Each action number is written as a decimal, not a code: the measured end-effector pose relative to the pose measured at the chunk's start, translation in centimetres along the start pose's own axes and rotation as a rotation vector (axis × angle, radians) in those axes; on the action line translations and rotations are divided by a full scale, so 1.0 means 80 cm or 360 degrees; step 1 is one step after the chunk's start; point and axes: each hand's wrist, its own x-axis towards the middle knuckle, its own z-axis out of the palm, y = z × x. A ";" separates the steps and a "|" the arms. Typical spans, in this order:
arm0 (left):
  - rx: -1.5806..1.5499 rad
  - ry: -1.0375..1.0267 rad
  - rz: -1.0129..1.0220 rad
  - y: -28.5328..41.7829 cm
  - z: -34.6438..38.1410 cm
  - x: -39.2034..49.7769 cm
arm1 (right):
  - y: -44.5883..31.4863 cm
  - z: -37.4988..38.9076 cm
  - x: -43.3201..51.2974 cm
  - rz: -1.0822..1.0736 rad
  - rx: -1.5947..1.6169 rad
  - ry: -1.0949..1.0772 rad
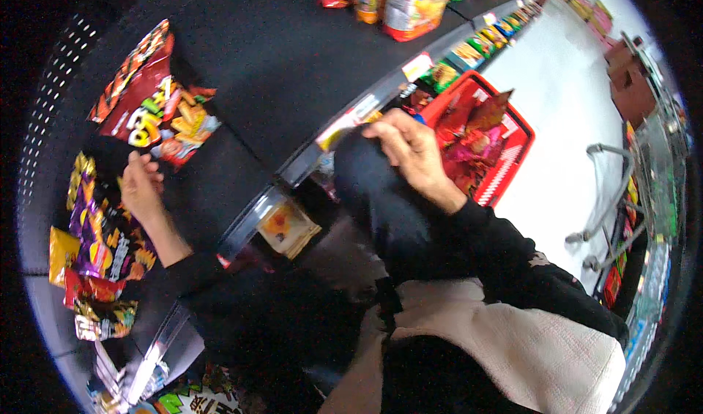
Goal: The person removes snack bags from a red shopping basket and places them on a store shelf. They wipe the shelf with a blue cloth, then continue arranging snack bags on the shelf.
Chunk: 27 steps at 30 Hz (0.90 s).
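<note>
My left hand [144, 186] is over the dark shelf [263, 90], fingers loosely bent and apart, nothing visible in them. Its fingertips are just below a dark red snack bag [159, 104] lying on the shelf; whether they touch it is unclear. Beside the wrist lies a purple and black chip bag [107, 238], partly covered by the hand. My right hand [409, 153] is above my dark-trousered knee [362, 178], fingers curled in. Its palm is hidden, so anything inside cannot be made out. Past that hand a red shopping basket [519, 134] holds several red snack bags [467, 139].
Upright snack packs [414, 5] stand at the shelf's far end. Along its front runs a label rail [357, 112], with a lower row of green packs [442, 75] beyond. A small pale packet [288, 227] sits below the rail. A grey metal frame [609, 200] stands across the white floor [544, 194].
</note>
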 end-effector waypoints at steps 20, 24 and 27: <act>-0.0125 -0.0255 0.0058 0.000 0.018 -0.013 | 0.241 -0.260 -0.173 0.1293 -0.1697 -0.0268; -0.0125 -0.0253 0.0078 0.007 0.019 -0.020 | 0.258 -0.243 -0.181 0.1021 -0.1755 0.0146; -0.0154 -0.0279 0.0105 0.010 0.020 -0.023 | 0.276 -0.245 -0.183 0.1302 -0.1336 0.0104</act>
